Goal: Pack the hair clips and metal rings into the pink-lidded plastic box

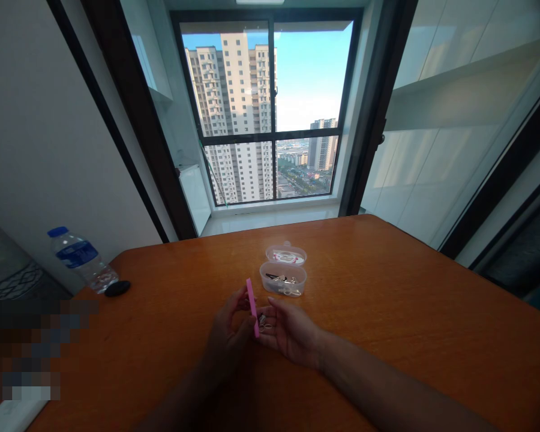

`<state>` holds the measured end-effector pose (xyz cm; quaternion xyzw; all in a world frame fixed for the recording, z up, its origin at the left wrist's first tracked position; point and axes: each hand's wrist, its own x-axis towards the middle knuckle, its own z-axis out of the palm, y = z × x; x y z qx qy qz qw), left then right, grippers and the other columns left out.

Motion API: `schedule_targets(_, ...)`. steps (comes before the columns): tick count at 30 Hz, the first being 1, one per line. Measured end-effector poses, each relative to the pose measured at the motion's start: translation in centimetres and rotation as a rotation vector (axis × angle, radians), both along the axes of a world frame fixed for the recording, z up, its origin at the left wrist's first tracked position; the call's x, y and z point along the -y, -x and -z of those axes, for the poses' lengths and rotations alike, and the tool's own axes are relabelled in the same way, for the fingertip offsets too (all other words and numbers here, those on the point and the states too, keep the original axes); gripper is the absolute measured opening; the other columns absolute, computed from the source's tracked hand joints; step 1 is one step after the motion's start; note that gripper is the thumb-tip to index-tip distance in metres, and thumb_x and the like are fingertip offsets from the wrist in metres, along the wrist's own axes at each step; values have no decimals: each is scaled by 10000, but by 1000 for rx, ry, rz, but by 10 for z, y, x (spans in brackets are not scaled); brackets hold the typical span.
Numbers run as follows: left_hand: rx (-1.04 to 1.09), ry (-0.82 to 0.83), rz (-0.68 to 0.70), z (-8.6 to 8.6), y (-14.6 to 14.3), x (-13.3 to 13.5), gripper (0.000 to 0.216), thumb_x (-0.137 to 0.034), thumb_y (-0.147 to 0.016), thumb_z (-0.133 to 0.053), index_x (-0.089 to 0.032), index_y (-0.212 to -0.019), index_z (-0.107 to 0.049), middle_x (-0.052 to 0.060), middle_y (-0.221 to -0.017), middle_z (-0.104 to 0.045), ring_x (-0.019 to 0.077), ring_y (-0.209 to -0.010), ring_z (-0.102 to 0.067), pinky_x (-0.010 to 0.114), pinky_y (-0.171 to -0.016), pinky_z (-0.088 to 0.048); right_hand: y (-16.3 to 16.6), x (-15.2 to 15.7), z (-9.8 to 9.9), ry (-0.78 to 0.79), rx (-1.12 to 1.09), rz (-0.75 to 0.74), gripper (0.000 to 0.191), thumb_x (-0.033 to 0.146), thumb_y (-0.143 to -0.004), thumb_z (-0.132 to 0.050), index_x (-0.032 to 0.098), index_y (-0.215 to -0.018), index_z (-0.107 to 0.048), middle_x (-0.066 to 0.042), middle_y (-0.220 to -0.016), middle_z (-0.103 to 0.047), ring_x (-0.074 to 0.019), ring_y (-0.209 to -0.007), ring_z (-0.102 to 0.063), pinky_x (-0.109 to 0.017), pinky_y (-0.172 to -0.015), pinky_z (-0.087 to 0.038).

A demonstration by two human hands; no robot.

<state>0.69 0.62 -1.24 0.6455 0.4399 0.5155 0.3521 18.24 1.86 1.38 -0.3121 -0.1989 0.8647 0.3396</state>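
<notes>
Between the fingers and thumb of my left hand point(231, 327) is a thin, flat pink piece point(252, 309), tilted upright and seen nearly edge-on; its kind I cannot make out. My right hand point(292, 330) is cupped, palm turned up, just right of the pink piece. Small shiny metal pieces point(264, 323) lie in its curled fingers, partly hidden by the pink piece. Beyond both hands a small clear plastic box point(282, 287) stands with its lid point(286, 254) folded back. Small black and metal items lie inside it.
A brown wooden table point(387, 312) spreads under my hands. On its left stands a water bottle point(83, 258) with a blue cap, beside a black rounded object point(117, 288). A white object point(20, 411) lies at the lower left edge. A window point(272, 137) is behind the table.
</notes>
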Motion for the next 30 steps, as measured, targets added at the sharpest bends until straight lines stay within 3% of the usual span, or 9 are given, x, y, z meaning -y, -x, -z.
schedule_targets(4,43,22,20,5,3,-1,541,-449,-876,-593,-202,-1352,-521,93,-1167,-691,286,-1047,-661,427,-937,-525,-1,1,-1,-23,22,-11,336,258,-981,-431,11,-974,-660,-129,-796,-721,-152,-704,-719,-262,-781,-565)
schedule_targets(11,173,32,-43,-1,9,-5,519,-525,-885,-555,-172,-1265,-563,98,-1106,-682,254,-959,-658,356,-826,-543,0,4,-1,-190,62,-46,208,199,-821,-681,36,-951,-673,-147,-899,-742,-194,-867,-733,-322,-924,-538)
schedule_targets(15,251,37,-174,-3,22,-18,469,-540,-896,-533,-158,-1161,-597,85,-1025,-679,217,-867,-652,313,-748,-525,2,7,7,-231,147,-35,302,275,-737,-789,70,-923,-667,-89,-797,-718,-163,-716,-718,-271,-731,-546)
schedule_targets(18,279,38,-275,0,35,-31,427,-536,-912,-513,-162,-1089,-616,68,-994,-676,190,-827,-645,300,-756,-507,6,7,15,-297,236,-66,336,356,-740,-777,86,-917,-683,-13,-697,-656,-72,-550,-611,-172,-522,-417)
schedule_targets(22,326,56,-347,6,51,-43,439,-579,-887,-530,-166,-1003,-626,45,-905,-673,176,-756,-640,296,-722,-507,19,5,16,-416,383,-230,409,529,-830,-637,125,-765,-662,63,-520,-491,-44,-396,-399,-192,-414,-226)
schedule_targets(25,336,55,-392,7,58,-48,458,-605,-850,-565,-169,-975,-633,34,-876,-670,174,-738,-638,295,-713,-509,38,3,9,-756,623,-312,531,558,-929,-478,165,-580,-558,65,-449,-389,-64,-393,-321,-235,-446,-227)
schedule_targets(28,357,66,-427,8,63,-52,480,-627,-829,-573,-166,-952,-627,37,-871,-671,178,-735,-640,298,-700,-511,61,1,7,-1358,988,-269,461,382,-994,-436,173,-611,-585,-3,-561,-528,-116,-505,-438,-268,-549,-322)
schedule_targets(30,412,84,-465,9,67,-55,491,-642,-825,-560,-165,-924,-617,36,-850,-673,176,-712,-640,299,-684,-512,74,-2,11,-1686,1083,-295,301,234,-968,-475,167,-735,-653,-61,-729,-624,-173,-655,-529,-290,-655,-389)
